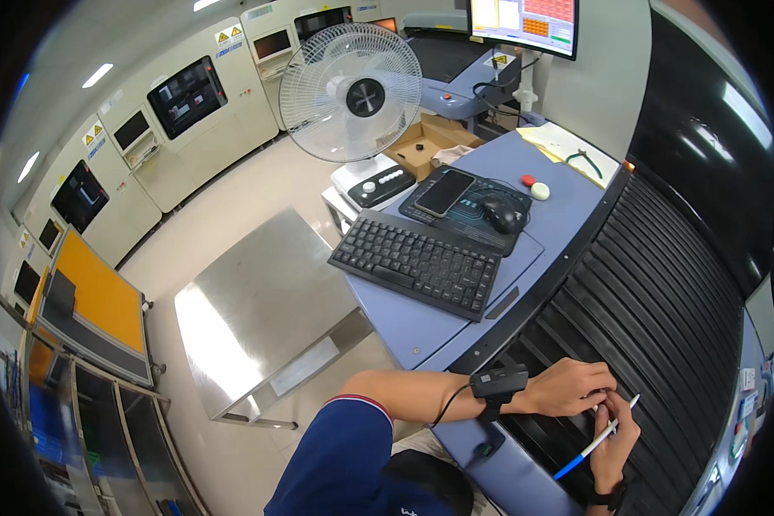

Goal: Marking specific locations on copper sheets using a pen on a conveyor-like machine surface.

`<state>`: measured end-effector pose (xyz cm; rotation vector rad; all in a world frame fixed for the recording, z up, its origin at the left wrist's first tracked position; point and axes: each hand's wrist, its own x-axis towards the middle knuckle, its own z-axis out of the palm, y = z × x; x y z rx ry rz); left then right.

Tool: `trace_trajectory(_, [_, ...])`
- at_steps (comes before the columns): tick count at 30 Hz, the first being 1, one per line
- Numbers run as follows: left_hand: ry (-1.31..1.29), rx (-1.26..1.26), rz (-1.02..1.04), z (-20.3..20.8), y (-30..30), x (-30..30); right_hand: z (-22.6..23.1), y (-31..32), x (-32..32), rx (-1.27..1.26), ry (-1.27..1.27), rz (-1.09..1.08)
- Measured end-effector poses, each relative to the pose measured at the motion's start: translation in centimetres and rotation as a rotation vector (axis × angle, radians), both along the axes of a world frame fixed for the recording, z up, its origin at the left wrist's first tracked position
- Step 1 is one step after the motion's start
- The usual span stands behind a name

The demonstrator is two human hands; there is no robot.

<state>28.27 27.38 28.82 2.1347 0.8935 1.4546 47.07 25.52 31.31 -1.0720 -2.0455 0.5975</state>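
The left hand (574, 387), fingers curled, any contents not discernible, meets the right hand (617, 434), whose bent fingers hold the white-and-blue pen (590, 448) above the black ridged cover (641, 318); handling is under way, the pen not yet set down.

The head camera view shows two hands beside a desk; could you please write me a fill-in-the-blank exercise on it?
1. The right hand holds a pen with one white end and one ____ end.
2. On the mouse pad, the phone lies to the ____ of the mouse.
3. Of the mouse and the keyboard, the ____ is nearer to the left hand.
4. Beside the mouse lie a small white thing and a small ____ one.

Missing words: blue; left; keyboard; red.
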Motion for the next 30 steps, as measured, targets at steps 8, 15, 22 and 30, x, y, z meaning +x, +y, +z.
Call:
trace_trajectory(8, [-0.042, 0.046, 0.023, -0.6, 0.5, 0.4, -0.9, 0.7, 0.6, -0.093, -0.004, 0.036])
trace_trajectory(15, [-0.084, 0.047, 0.034, -0.9, 0.6, 0.3, -0.8, 0.5, 0.4, -0.099, -0.005, 0.002])
trace_trajectory(22, [-0.051, 0.039, 0.069, -0.7, 0.2, 0.1, -0.9, 0.6, 0.5, -0.067, -0.03, -0.019])
trace_trajectory(30, [-0.049, 0.075, 0.092, -1.0, 0.6, 0.2, -0.9, 0.4, -0.2, -0.09, 0.04, -0.048])
